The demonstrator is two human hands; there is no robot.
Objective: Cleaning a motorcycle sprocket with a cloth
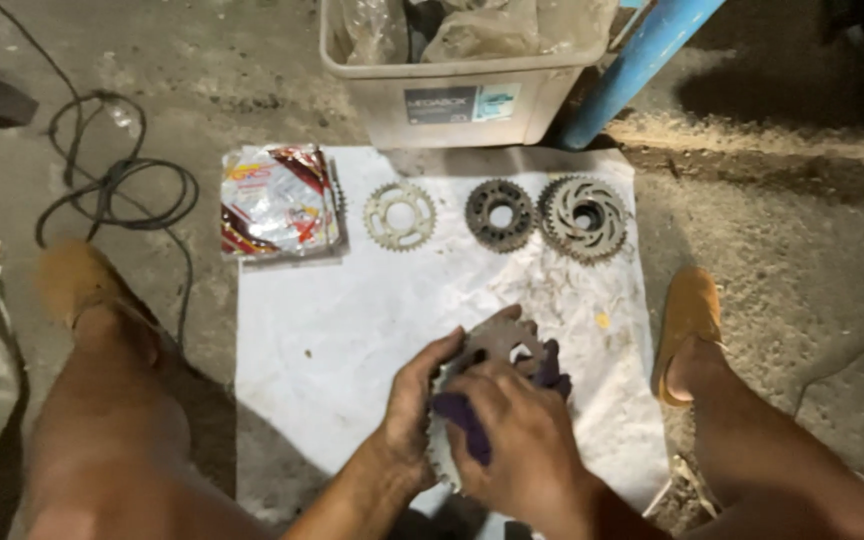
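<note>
Gripping a toothed sprocket (497,345) by its edge with the left hand (414,400), over a white sheet (352,340) on the floor. Pressing a purple rag (467,420) against it with the right hand (522,440), fingers closed on the cloth. Three more sprockets (500,215) lined up beyond, beside a shiny packet (277,200).

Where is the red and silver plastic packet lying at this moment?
In the head view, the red and silver plastic packet lies on the far left corner of the white sheet, just left of the pale toothed sprocket and apart from both hands.
</note>
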